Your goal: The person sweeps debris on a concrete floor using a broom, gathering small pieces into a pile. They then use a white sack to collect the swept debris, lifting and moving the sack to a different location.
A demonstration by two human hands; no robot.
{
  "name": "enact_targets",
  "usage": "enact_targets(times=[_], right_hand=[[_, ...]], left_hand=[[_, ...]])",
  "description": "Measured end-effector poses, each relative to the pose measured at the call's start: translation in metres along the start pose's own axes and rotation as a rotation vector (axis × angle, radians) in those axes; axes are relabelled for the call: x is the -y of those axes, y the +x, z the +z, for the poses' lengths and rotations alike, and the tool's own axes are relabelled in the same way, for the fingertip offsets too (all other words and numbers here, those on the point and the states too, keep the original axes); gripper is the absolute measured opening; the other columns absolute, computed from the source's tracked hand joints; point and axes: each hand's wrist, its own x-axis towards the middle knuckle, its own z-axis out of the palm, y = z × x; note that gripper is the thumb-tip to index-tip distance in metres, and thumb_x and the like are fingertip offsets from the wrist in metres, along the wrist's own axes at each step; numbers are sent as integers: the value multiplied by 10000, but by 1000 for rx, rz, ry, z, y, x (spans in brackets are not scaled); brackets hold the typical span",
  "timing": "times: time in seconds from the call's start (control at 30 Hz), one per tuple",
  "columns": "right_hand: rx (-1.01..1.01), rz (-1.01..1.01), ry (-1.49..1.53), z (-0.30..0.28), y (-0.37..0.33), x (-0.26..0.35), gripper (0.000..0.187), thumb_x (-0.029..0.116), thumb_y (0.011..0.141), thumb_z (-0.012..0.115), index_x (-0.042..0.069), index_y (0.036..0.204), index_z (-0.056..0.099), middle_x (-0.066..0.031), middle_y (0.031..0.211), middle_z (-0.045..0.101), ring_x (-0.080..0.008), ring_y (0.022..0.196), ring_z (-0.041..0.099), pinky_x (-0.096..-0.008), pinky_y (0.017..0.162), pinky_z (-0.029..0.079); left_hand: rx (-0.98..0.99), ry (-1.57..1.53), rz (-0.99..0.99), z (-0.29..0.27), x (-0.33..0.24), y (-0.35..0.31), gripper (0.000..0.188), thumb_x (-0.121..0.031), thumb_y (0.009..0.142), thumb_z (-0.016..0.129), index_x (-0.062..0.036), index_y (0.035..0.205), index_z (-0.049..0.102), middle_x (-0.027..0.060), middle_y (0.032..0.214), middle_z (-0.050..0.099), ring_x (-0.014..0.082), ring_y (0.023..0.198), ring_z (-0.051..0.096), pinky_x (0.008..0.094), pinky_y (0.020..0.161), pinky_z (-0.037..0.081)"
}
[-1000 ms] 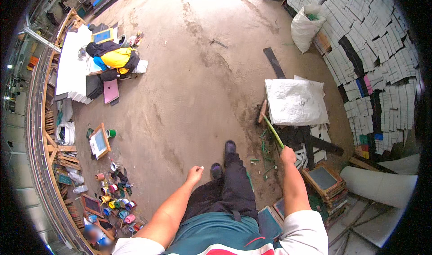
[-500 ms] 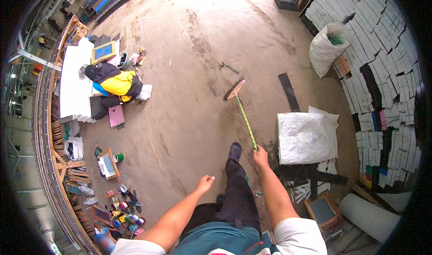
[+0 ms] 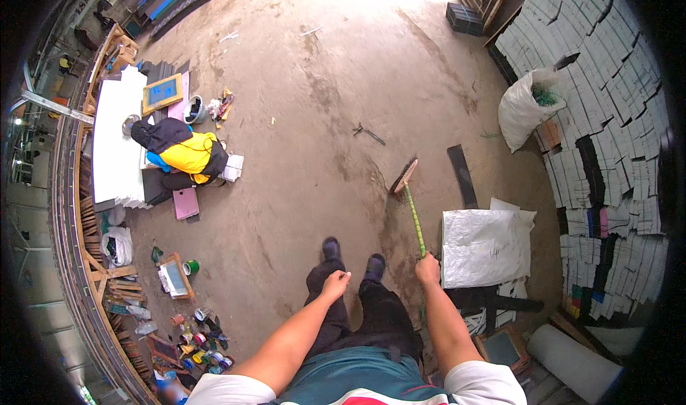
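Observation:
A push broom (image 3: 414,215) with a green patterned handle is in my right hand (image 3: 428,270), whose fingers wrap round the handle's near end. Its pinkish head with dark bristles rests on the floor ahead, tilted. My left hand (image 3: 334,286) hangs in front of my body, fingers drawn together. A small pale spot shows at its fingertips, too small to make out. To the right of the broom lies a flat white sack (image 3: 486,248). Beyond that sack is a long black strip (image 3: 461,176). A thin dark forked piece (image 3: 369,134) lies on the floor past the broom head.
Stacked white sheets (image 3: 607,83) line the right side, with a full white sack (image 3: 525,112) before them. At left, a person in yellow and black (image 3: 189,151) bends over a white sheet stack (image 3: 114,140). Several paint pots (image 3: 193,344) and a framed screen (image 3: 176,276) are lower left.
The broom and my right hand have shifted slightly right and nearer. My left hand has come in front of my legs. Both feet now show, side by side.

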Motion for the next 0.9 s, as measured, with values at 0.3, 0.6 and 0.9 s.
enact_targets(times=[0.3,0.6,0.9], right_hand=[[29,-122,-4,-15,57,213,434,174,924,572,205,1357,564,-194,1151,676,-369,1096,642,-498,931,511],[7,35,-146,-27,183,283,305,153,900,581,187,1189,673,-134,1186,682,-343,1121,644,-463,916,535],[-131,148,-123,-109,158,242,227,131,856,610,10,1040,663,-251,1096,679,-400,1076,646,-510,871,526]], left_hand=[[51,175,121,-69,-63,90,428,-423,963,580,-12,1047,666,134,918,716,250,842,692,387,764,526],[26,254,65,-232,-197,180,449,-467,952,556,-70,1125,672,214,1117,682,383,1084,635,465,931,479],[-50,214,107,-267,-262,233,475,-467,958,561,-51,1168,653,183,1087,696,336,1039,655,441,877,502]])
